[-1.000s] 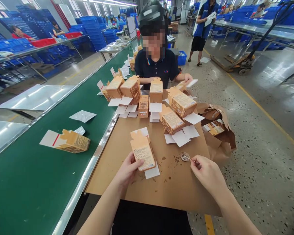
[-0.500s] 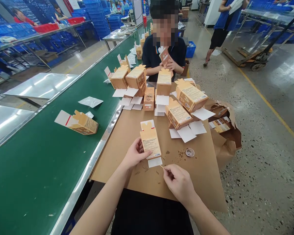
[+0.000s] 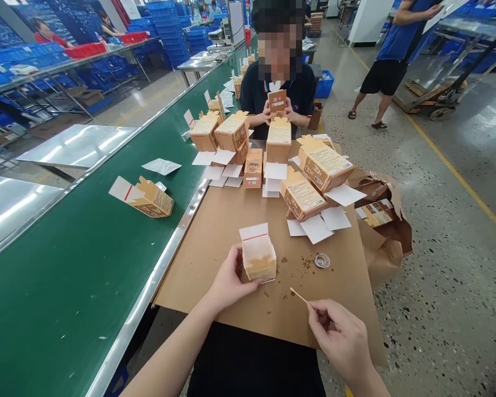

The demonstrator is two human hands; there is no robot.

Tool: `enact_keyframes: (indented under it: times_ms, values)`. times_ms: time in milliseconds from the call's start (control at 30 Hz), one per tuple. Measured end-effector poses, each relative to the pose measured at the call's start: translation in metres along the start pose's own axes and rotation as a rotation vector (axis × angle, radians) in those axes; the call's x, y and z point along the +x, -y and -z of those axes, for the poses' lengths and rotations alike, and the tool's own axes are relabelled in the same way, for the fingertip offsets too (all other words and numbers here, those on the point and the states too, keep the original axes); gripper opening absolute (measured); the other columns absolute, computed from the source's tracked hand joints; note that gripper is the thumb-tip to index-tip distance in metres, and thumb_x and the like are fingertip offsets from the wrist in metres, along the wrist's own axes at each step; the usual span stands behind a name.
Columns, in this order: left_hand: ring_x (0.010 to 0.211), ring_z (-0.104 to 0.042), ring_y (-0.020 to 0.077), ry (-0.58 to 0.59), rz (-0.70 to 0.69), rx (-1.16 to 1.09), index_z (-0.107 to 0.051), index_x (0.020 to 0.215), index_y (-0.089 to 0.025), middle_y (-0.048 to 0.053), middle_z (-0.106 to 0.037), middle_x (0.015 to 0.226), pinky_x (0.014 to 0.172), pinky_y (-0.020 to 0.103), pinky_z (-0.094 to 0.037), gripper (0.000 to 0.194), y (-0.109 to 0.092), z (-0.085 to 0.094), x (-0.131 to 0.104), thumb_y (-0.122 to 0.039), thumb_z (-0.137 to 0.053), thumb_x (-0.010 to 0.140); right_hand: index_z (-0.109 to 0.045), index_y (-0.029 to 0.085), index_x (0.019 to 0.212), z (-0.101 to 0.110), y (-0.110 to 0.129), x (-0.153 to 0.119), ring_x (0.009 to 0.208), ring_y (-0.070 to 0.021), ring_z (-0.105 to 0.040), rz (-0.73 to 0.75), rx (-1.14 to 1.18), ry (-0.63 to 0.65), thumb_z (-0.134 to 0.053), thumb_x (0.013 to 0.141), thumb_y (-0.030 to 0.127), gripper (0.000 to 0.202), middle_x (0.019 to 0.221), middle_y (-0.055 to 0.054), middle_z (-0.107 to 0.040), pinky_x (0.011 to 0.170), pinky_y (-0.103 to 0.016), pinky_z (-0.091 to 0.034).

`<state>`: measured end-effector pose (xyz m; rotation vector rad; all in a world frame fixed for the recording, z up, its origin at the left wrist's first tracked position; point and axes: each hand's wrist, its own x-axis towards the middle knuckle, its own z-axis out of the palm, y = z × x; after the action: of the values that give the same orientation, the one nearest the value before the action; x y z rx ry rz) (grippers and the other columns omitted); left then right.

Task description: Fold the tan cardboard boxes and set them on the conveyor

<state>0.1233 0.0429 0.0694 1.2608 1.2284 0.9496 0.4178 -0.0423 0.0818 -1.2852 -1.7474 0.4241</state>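
Note:
Near the front of the cardboard-covered table stands a small tan carton (image 3: 259,266), its white flap with a red line raised at the far side. My left hand (image 3: 236,281) holds it by the left and near sides, thumb across the front bottom edge. To the right and nearer me, my right hand (image 3: 339,331) pinches a cotton swab (image 3: 298,295). The swab's tip points up and left, apart from the carton. A small clear round dish (image 3: 322,261) sits beyond the right hand, with brown specks and stains on the cardboard (image 3: 231,220) around it.
Stacked cartons (image 3: 303,193) with white flaps line the table's far side. A green conveyor belt (image 3: 86,264) runs along the left, bearing a carton (image 3: 152,198) and a clear bag (image 3: 161,165). Opposite, a co-worker (image 3: 248,91) holds a carton. A paper sack (image 3: 382,253) stands right.
The carton has turned from lying printed face up to standing, its top tipped towards me. My right hand has drawn right and nearer me with the swab. The person at back right has moved closer.

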Motion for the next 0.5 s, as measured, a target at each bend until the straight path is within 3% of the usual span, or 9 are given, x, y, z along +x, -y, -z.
enact_keyframes:
  times_ms: [133,333,433,500]
  values:
    - [0.116,-0.087,0.0331,-0.005,-0.034,0.162,-0.070,0.142,-0.033,0.009,-0.086,0.130,0.101,0.047,-0.072,0.065,0.002,-0.001,-0.013,-0.028,-0.098,0.084,-0.077,0.026,0.095,0.008,0.002,-0.011,0.053,-0.0114,-0.068,-0.044,0.019,-0.015,-0.071,0.112,0.015,0.021,0.072,0.005,-0.074,0.056,-0.017,-0.059]
    - [0.104,-0.086,0.0318,-0.028,-0.064,0.290,-0.069,0.135,-0.032,0.006,-0.087,0.118,0.094,0.047,-0.072,0.056,0.007,-0.007,-0.011,-0.029,-0.092,0.085,-0.080,0.026,0.093,0.000,0.005,-0.007,0.052,-0.0118,-0.068,-0.063,0.060,-0.011,-0.072,0.111,0.018,0.021,0.070,0.004,-0.073,0.055,-0.017,-0.059]
    - [0.102,-0.087,0.0363,-0.171,-0.059,0.359,-0.069,0.130,-0.032,0.007,-0.085,0.111,0.091,0.049,-0.072,0.053,0.010,0.007,-0.010,-0.034,-0.091,0.082,-0.082,0.026,0.090,-0.005,0.000,-0.007,0.053,-0.0133,-0.069,-0.075,0.078,0.024,-0.072,0.114,0.025,0.026,0.068,0.002,-0.072,0.056,-0.018,-0.060]
    - [0.104,-0.088,0.0410,-0.359,-0.020,0.434,-0.067,0.128,-0.031,0.008,-0.085,0.109,0.092,0.053,-0.071,0.053,0.009,0.034,-0.015,-0.042,-0.091,0.081,-0.083,0.026,0.088,-0.009,-0.005,-0.010,0.054,-0.0146,-0.067,-0.120,0.074,0.007,-0.072,0.116,0.035,0.032,0.069,0.000,-0.071,0.058,-0.020,-0.061]
